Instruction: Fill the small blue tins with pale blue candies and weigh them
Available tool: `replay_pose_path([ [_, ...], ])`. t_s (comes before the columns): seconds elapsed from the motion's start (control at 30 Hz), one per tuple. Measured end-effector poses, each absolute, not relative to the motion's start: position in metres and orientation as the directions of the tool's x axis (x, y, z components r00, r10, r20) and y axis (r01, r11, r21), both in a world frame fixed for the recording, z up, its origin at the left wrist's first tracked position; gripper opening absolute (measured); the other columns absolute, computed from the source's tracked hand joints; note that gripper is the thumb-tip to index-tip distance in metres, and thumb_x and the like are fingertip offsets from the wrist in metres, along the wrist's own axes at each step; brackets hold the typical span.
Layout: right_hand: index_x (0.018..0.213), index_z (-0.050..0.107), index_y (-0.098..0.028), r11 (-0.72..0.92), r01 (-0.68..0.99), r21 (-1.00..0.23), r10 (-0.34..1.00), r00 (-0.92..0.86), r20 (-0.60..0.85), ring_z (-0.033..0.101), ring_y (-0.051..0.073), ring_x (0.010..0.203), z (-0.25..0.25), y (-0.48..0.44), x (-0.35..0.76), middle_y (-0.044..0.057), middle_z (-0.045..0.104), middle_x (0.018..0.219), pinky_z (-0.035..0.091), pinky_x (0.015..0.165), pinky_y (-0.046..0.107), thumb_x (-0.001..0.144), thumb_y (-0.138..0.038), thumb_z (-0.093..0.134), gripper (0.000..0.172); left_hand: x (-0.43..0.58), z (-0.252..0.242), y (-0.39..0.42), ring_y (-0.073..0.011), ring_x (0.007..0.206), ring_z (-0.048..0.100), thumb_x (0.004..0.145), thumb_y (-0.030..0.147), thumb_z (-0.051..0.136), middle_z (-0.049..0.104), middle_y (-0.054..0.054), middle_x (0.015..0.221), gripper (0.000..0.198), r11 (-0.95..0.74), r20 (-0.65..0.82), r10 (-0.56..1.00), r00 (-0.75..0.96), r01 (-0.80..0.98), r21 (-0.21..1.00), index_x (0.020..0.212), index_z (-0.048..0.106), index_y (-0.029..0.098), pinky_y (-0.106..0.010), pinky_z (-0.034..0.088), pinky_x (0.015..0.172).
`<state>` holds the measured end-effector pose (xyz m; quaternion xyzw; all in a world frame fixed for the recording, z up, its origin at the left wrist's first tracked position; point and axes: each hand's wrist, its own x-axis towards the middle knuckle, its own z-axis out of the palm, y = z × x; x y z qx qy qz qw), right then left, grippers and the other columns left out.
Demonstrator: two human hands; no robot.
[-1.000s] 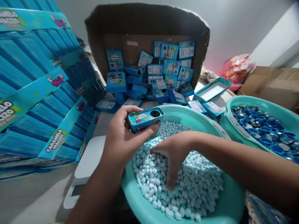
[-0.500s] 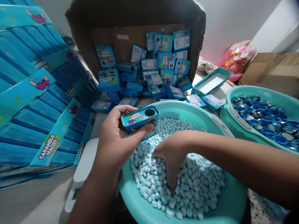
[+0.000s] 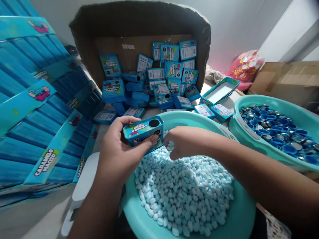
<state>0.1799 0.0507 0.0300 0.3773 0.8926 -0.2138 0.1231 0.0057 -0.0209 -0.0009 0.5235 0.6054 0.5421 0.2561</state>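
My left hand (image 3: pixel 117 151) grips a small blue candy box (image 3: pixel 143 130) with a round hole in its top, held over the near edge of a teal basin (image 3: pixel 239 215). The basin is full of pale blue candies (image 3: pixel 184 192). My right hand (image 3: pixel 185 142) is closed on a handful of those candies, raised just right of the box and almost touching it.
A second teal basin (image 3: pixel 245 127) at right holds blue and silver caps. A brown carton (image 3: pixel 139 33) behind holds several small blue boxes. Tall stacks of blue display packs (image 3: pixel 32 109) fill the left. An open tray (image 3: pixel 219 93) and a white scale (image 3: pixel 82 186) lie nearby.
My right hand has come up out of the candies with a handful and moved to the box. The left hand and box shifted slightly left.
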Motion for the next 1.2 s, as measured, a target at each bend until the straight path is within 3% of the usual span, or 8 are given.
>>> replay_pose_path([
  [0.2,0.097,0.074,-0.022,0.487,0.788,-0.376,0.798,-0.577,-0.176,0.057,0.016,0.065,0.04,0.058,0.183,0.003,0.069,0.079,0.035,0.053,0.027,0.07,-0.032,0.07,0.029,0.008,0.002,-0.023,-0.0177,0.082,0.068,0.063,0.032,0.087,0.066,0.0,0.094,0.049,-0.174,0.261,0.915,-0.309,0.281,0.944,0.103,0.06,0.023,-0.026,0.059,0.07],
  [0.3,0.09,0.072,-0.019,0.404,0.76,-0.508,0.869,-0.492,-0.045,0.058,0.015,0.061,0.04,0.064,0.187,0.002,0.066,0.073,0.037,0.052,0.026,0.07,-0.029,0.07,0.023,0.005,0.0,-0.02,-0.0182,0.081,0.069,0.062,0.033,0.087,0.067,0.0,0.093,0.05,-0.189,0.273,0.927,-0.256,0.31,0.932,0.102,0.06,0.023,-0.026,0.059,0.068],
  [0.43,0.082,0.066,-0.018,0.292,0.562,-0.774,0.923,-0.376,0.075,0.057,0.012,0.05,0.04,0.068,0.19,-0.002,0.06,0.063,0.04,0.045,0.023,0.072,-0.025,0.067,0.012,0.001,-0.001,-0.02,-0.0196,0.08,0.069,0.063,0.036,0.087,0.068,-0.001,0.09,0.05,-0.161,0.246,0.957,-0.151,0.426,0.89,0.102,0.061,0.022,-0.027,0.057,0.066],
  [0.6,0.079,0.065,-0.018,0.296,0.23,-0.927,0.934,-0.273,0.23,0.056,0.01,0.048,0.039,0.063,0.185,-0.002,0.057,0.062,0.038,0.039,0.019,0.076,-0.026,0.068,0.009,0.001,0.001,-0.025,-0.0206,0.078,0.069,0.069,0.042,0.083,0.07,0.0,0.091,0.047,-0.138,0.145,0.989,0.033,0.562,0.815,0.106,0.06,0.025,-0.029,0.055,0.065],
  [0.9,0.083,0.06,-0.021,0.114,-0.196,-0.974,0.946,-0.278,0.167,0.056,0.008,0.048,0.031,0.049,0.166,-0.005,0.058,0.066,0.03,0.034,0.015,0.079,-0.036,0.073,0.02,0.004,0.004,-0.026,-0.0226,0.081,0.068,0.072,0.045,0.079,0.071,0.0,0.096,0.043,-0.167,0.091,0.984,0.151,0.636,0.753,0.107,0.061,0.027,-0.03,0.05,0.064],
  [1.2,0.086,0.054,-0.024,0.004,-0.333,-0.943,0.961,-0.26,0.096,0.056,0.007,0.051,0.031,0.044,0.158,-0.007,0.055,0.067,0.031,0.037,0.015,0.077,-0.037,0.075,0.026,0.006,0.006,-0.031,-0.0208,0.078,0.067,0.071,0.05,0.08,0.07,0.003,0.095,0.047,-0.137,0.07,0.989,0.131,0.619,0.774,0.106,0.057,0.029,-0.029,0.049,0.061],
])
